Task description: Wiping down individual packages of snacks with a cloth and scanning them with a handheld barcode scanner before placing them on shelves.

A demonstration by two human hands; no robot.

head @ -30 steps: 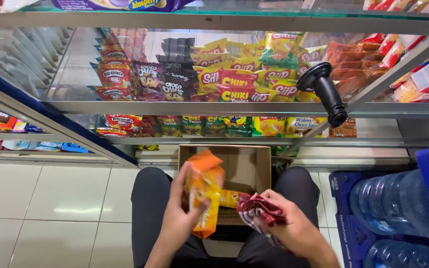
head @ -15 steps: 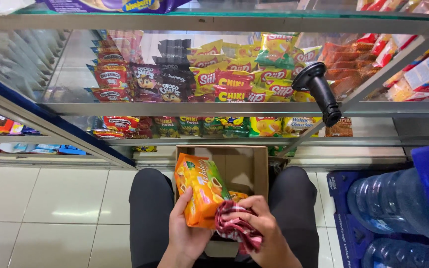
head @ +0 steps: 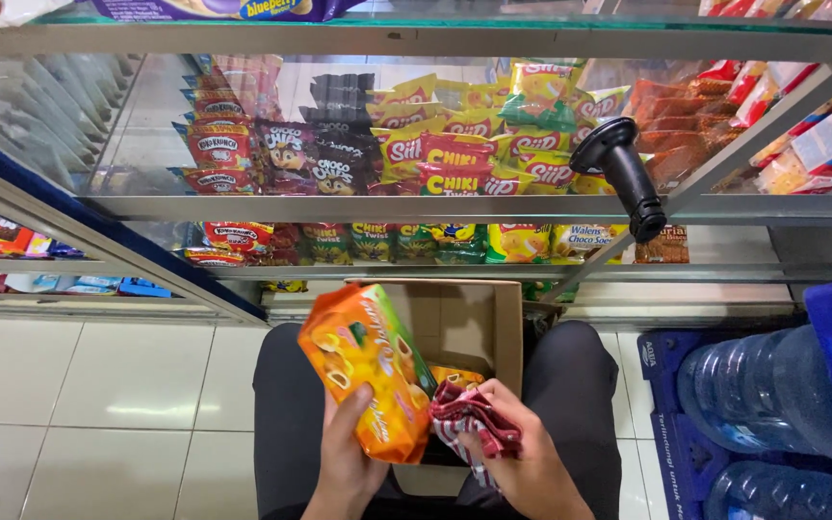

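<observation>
My left hand point(head: 349, 453) grips an orange snack bag point(head: 363, 371) by its lower edge and holds it tilted above my lap. Against the bag's right side, my right hand point(head: 522, 462) clutches a crumpled red and white cloth point(head: 469, 419). Both hands hover over an open cardboard box point(head: 469, 323) that rests between my knees. More orange packets show inside the box, just behind the cloth.
A glass display shelf point(head: 416, 207) full of snack packets stands in front of me. A black handheld scanner point(head: 628, 178) leans on the shelf at the right. Large blue water bottles point(head: 772, 395) sit in a blue crate at my right. White floor tiles point(head: 98, 385) lie to the left.
The left hand has turned the orange bag so its printed front faces up and lifted it higher. The right hand with the cloth has moved left, up against the bag.
</observation>
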